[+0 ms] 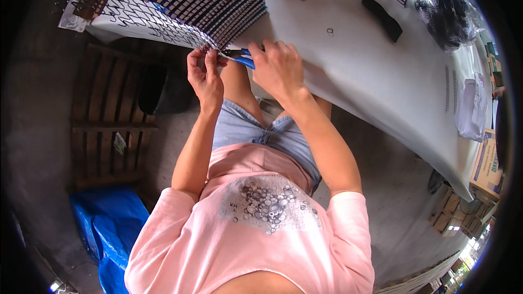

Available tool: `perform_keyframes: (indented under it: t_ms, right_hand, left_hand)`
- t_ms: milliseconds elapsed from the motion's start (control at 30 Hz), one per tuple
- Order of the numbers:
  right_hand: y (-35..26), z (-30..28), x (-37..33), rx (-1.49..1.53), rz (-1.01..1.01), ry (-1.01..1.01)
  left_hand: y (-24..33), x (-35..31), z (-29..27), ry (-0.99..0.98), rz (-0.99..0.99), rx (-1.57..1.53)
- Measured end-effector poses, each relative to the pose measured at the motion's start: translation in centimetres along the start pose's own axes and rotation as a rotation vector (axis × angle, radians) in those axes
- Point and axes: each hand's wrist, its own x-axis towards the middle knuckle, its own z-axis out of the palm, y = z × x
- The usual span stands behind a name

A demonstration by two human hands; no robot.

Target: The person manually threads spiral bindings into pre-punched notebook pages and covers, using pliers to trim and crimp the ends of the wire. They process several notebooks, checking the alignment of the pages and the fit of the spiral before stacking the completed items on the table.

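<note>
My left hand [206,76] pinches at the near corner of a stack of what look like wire-bound pads [201,5], with rows of black wire coils along their edges. What exactly lies between its fingertips is too small to make out. In my right hand [278,71] is a pair of pliers with blue handles [245,61]. The jaws point left and meet the corner right beside my left fingertips. The stack rests on a table with a white cover [327,71], its near corner close to the table's edge above my lap.
A long black object [382,19] and a small wire loop [330,31] lie on the table. Farther right are a clear plastic bag of black material [449,11], wire strips [451,90] and a white package [473,109]. Wooden pallets [111,87] and a blue sheet [109,223] are at left.
</note>
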Motion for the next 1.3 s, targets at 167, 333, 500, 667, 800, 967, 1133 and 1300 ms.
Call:
perform_keyframes:
  t_ms: [167, 333, 500, 667, 800, 967, 1133, 1300]
  right_hand:
    - [0.3, -2.4, -0.2, 0.002, 0.035, 0.070]
    - [0.0, -1.0, -0.2, 0.030, 0.036, 0.235]
    - [0.0, -0.8, 0.0, 0.095, 0.023, 0.196]
    - [-0.6, -0.8, 0.2, 0.127, 0.041, 0.151]
    - [-0.4, -0.7, 0.1, 0.107, 0.029, 0.209]
    - [-0.1, -1.2, 0.0, 0.077, 0.056, 0.160]
    - [-0.5, -1.2, 0.2, 0.125, 0.052, 0.133]
    - [0.1, -1.2, 0.1, 0.091, 0.028, 0.185]
  left_hand:
    - [0.6, -0.5, -0.4, 0.001, -0.063, 0.059]
    - [0.7, -0.4, -0.3, -0.018, -0.073, -0.013]
    - [0.5, -0.5, -0.5, -0.013, -0.057, 0.000]
    - [0.3, -0.5, -0.5, -0.022, -0.043, 0.001]
    - [0.5, -0.5, -0.4, -0.019, -0.038, -0.001]
    - [0.2, -0.5, -0.6, -0.016, -0.030, 0.012]
    - [0.3, -0.5, -0.4, -0.020, -0.035, 0.010]
    - [0.1, -0.5, -0.5, -0.019, -0.023, 0.013]
